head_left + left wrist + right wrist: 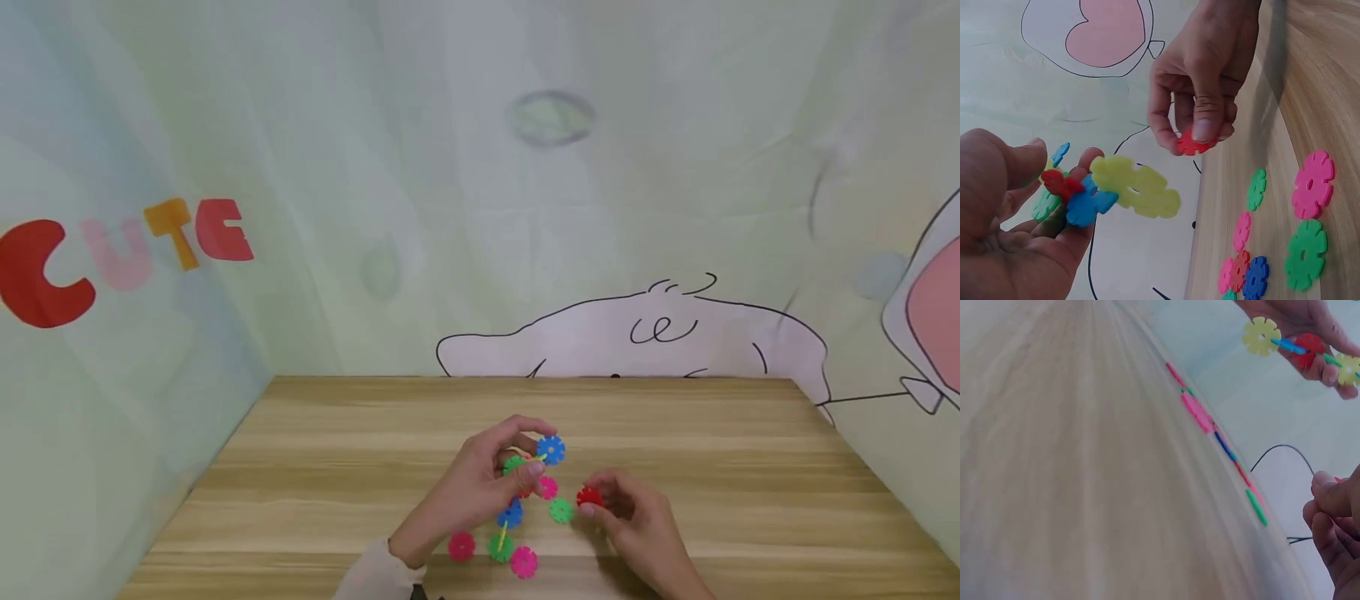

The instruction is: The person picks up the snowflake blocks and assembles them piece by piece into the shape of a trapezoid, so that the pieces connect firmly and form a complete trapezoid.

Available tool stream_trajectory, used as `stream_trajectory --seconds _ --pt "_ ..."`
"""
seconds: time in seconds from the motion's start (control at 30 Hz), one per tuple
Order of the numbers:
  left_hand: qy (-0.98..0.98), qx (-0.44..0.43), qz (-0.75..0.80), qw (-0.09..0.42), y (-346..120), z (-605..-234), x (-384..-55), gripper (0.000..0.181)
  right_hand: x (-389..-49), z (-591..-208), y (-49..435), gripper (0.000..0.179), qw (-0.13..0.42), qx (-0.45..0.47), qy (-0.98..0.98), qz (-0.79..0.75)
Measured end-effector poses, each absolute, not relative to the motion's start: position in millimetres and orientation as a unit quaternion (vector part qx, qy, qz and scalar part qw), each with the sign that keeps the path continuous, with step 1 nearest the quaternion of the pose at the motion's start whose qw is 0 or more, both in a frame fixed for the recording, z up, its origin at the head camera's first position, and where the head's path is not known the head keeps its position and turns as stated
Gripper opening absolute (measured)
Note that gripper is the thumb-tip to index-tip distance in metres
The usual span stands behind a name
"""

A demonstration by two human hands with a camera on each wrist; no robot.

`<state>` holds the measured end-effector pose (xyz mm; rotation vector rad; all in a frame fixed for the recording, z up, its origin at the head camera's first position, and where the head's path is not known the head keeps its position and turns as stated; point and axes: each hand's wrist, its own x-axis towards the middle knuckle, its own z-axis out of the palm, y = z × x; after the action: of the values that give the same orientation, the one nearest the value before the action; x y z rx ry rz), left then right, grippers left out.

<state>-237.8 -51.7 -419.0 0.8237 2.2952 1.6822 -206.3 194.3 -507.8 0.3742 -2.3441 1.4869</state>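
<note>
- Left hand [483,471]: thumb and fingers part-closed, gripping a chain of interlocked snowflake discs [1082,201] above the desk [337,467].
- Right hand [645,525]: nearly closed, pinching a single red snowflake disc [588,497] between thumb and fingers.
- Position: the red disc is to the right of the chain, apart from it.
- Axis: in the head view, the chain slants from its blue end disc [545,451], far and right, to its yellow end disc [1147,190], near and left.
- Nearer end, judged from that view: the blue one.
</note>
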Motion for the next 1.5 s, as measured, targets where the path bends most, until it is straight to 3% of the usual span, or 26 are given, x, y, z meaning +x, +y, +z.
stream_trajectory --seconds 0.17,0.33,0.7,1.23,1.5 --pt "0.773 0.283 0.561 0.086 -51 -418 -238 0.036 -208 -495 188 0.019 0.187 0.145 -0.815 0.529" --pt "0.774 0.287 0.558 0.084 -52 -417 -238 0.035 -210 -477 182 0.024 0.176 0.101 -0.814 0.544" --pt "0.775 0.284 0.558 0.085 -57 -416 -239 0.034 -218 -445 173 0.017 0.222 0.106 -0.762 0.599" --pt "0.770 0.285 0.564 0.084 -52 -417 -238 0.035 -219 -445 170 0.021 0.255 0.221 -0.703 0.625" --pt "0.772 0.288 0.561 0.085 -52 -415 -238 0.037 -218 -444 169 0.020 0.258 0.223 -0.695 0.633"
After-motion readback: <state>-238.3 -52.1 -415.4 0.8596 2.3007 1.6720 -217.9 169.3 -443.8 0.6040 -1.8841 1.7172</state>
